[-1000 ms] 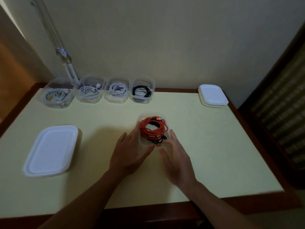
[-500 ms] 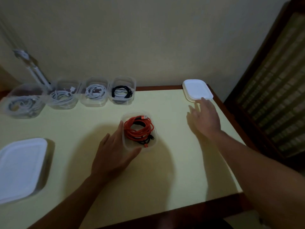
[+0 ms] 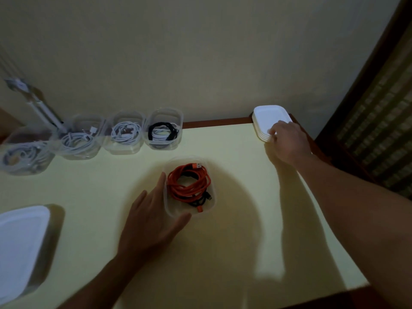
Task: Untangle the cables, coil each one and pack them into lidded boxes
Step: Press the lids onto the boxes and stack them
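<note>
- the clear box (image 3: 166, 197) sits in the middle of the worktop (image 3: 234, 253). it is open, with the orange cable (image 3: 189, 184) coiled inside and a black cable (image 3: 201, 200) tucked at the coil's near side. it has no lid yet.
- the left hand (image 3: 153, 217) braces this box. its fingers (image 3: 156, 188) lie straight along the left wall and the thumb runs along the near wall, released rather than clenched. this likely keeps the light box from sliding while the other arm is stretched away.
- the right hand (image 3: 287, 143) reaches the stack of white lids (image 3: 269, 117) at the far right corner. its fingers bend over the stack's near corner and touch it, but it is not possible to tell whether they already pinch a lid.
- the step in hand appears to be fetching a lid for the orange cable's box.
- the stack sits close to the back wall and the worktop's right edge, so a lid is best lifted and drawn toward the person, not pushed sideways.
- the way from the stack to the box runs over plain worktop.
- a row of four boxes (image 3: 163, 130) holding coiled cables stands along the back left, also without lids and well apart from that path. a large white-lidded box (image 3: 20, 237) lies at the left edge.
</note>
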Action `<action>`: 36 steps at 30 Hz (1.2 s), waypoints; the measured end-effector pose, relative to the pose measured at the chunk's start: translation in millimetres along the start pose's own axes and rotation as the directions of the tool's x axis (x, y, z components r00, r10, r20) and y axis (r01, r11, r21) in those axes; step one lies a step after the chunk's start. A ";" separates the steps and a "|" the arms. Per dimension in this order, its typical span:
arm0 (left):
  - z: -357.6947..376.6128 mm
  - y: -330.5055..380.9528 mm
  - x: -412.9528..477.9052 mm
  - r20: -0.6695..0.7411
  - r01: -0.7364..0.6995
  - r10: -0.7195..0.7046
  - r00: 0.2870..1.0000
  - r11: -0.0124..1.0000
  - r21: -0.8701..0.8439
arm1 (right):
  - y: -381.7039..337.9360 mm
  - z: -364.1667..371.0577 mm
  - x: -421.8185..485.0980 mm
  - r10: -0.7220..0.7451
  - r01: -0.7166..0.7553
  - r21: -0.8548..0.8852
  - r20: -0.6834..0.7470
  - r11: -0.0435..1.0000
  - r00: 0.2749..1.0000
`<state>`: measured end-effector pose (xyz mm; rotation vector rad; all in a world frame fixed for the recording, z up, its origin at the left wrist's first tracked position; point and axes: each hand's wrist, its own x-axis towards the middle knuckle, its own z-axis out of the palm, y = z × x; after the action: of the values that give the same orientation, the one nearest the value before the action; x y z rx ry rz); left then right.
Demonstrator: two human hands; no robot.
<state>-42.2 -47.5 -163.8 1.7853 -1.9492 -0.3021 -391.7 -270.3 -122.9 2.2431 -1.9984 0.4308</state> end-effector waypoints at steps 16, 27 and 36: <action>0.3 -0.6 -1.4 0.015 -0.006 0.006 1.000 1.000 0.010 | -2.7 -9.6 2.6 -0.143 0.157 -0.289 0.071 0.944 0.987; -0.5 1.1 -1.7 -0.001 -0.011 0.011 1.000 1.000 0.009 | -4.6 -11.1 -0.9 -0.140 0.166 -0.368 0.095 0.915 0.986; -2.1 3.6 -0.2 -0.002 0.002 -0.002 1.000 1.000 0.025 | -0.1 -2.6 -5.0 -0.196 0.170 -0.240 -0.086 0.956 0.977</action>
<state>-44.4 -46.5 -160.3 1.8025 -1.9586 -0.2778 -392.4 -264.8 -121.9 2.1833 -1.6728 0.2780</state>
